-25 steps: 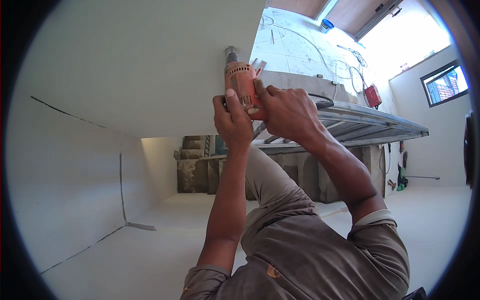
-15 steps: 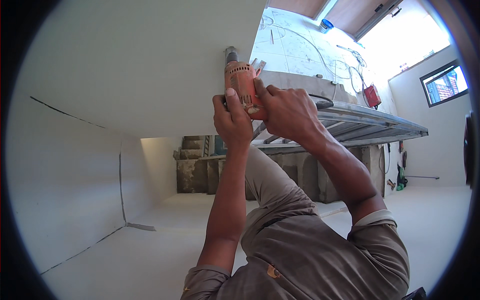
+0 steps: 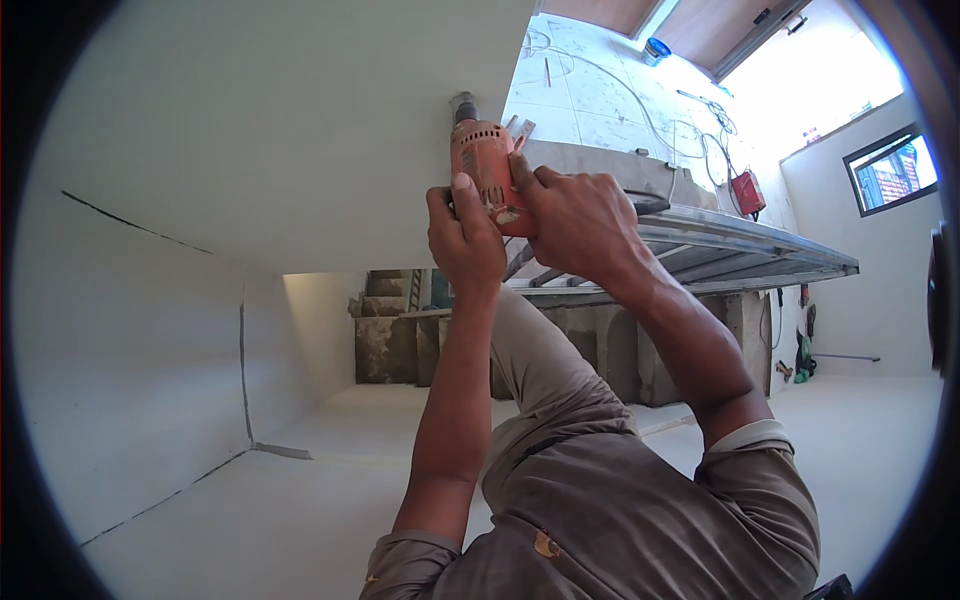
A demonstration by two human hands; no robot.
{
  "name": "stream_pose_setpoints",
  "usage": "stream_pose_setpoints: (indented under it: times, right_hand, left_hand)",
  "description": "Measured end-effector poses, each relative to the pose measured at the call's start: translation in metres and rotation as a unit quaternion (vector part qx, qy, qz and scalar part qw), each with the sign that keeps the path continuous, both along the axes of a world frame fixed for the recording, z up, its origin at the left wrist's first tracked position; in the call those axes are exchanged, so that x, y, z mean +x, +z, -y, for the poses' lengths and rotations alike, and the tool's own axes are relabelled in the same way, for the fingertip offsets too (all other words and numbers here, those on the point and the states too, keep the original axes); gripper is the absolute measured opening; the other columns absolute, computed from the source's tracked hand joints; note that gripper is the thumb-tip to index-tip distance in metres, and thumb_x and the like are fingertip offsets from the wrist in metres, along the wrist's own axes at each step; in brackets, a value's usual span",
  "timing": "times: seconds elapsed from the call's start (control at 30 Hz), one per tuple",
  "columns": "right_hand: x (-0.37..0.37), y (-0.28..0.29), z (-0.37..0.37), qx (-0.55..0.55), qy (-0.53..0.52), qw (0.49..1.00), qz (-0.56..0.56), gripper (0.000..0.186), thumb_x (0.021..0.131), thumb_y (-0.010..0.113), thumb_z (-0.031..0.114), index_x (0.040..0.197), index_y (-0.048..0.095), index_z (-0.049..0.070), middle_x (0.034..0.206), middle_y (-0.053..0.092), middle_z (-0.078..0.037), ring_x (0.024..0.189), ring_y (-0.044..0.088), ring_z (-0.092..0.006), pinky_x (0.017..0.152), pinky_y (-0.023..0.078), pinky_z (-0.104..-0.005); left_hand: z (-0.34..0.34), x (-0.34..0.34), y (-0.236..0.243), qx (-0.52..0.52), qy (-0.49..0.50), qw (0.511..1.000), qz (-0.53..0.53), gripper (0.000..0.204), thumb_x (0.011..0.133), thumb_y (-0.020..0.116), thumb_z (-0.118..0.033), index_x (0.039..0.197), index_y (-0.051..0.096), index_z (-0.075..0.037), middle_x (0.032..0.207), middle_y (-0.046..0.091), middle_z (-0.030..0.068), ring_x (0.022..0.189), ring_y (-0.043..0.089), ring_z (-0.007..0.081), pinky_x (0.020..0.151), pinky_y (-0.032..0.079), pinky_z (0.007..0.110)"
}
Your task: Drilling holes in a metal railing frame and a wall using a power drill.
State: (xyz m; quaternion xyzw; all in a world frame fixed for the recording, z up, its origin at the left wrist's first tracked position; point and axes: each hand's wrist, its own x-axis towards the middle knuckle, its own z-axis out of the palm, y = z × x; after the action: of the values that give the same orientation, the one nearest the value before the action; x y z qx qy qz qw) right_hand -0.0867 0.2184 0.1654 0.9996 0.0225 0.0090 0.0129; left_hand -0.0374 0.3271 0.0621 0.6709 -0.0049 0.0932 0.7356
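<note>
An orange-red power drill (image 3: 484,160), worn and dusty, points up the picture with its dark chuck (image 3: 464,108) at the white wall (image 3: 300,130). A small rough patch shows on the wall where the chuck meets it; the bit itself cannot be seen. My left hand (image 3: 468,230) is closed around the drill's left and lower side, thumb along the body. My right hand (image 3: 580,220) grips its rear and right side, with the index finger along the housing. The drill's handle is mostly hidden behind my hands.
A metal railing frame (image 3: 750,245) stretches right just beyond my right hand. Concrete steps (image 3: 385,350) lie below. On the tiled floor (image 3: 590,90) are loose cables, a blue bucket (image 3: 655,52) and a red box (image 3: 747,192). A window (image 3: 890,170) is at the right.
Both hands and the drill hold nearly the same place against the wall. The whole view has shifted very slightly.
</note>
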Motion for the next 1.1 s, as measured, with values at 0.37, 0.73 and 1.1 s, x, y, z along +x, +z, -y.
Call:
stream_pose_setpoints:
  times: [0.37,0.73,1.1]
  right_hand:
    - [0.004,0.011,0.0,-0.039,0.016,0.999,-0.001,0.068,0.077,0.071,0.008,0.141,0.057,-0.009,0.097,0.075,-0.016,0.078,0.076,-0.0339,0.066,0.06,-0.0445]
    - [0.004,0.011,0.0,-0.032,0.011,0.999,0.002,0.065,0.076,0.071,0.007,0.139,0.059,-0.007,0.097,0.076,-0.016,0.079,0.076,-0.0343,0.067,0.06,-0.0448]
    - [0.006,0.014,0.002,-0.023,0.015,1.0,-0.005,0.051,0.077,0.071,0.007,0.126,0.065,-0.007,0.097,0.076,-0.016,0.08,0.076,-0.0347,0.068,0.061,-0.0447]
  left_hand:
    - [0.002,0.001,-0.002,-0.023,-0.008,0.999,-0.028,0.048,0.113,0.047,-0.042,0.09,0.054,0.0,0.082,0.057,0.007,0.075,0.052,0.0162,0.071,0.048,0.036]
    - [0.002,0.004,0.001,-0.013,0.0,1.0,-0.028,0.051,0.112,0.049,-0.044,0.091,0.056,0.001,0.082,0.058,0.009,0.077,0.052,0.0174,0.072,0.048,0.037]
    - [0.004,0.004,-0.001,-0.019,0.001,0.999,-0.041,0.052,0.112,0.05,-0.045,0.091,0.057,0.002,0.083,0.059,0.0093,0.076,0.053,0.0174,0.072,0.049,0.037]
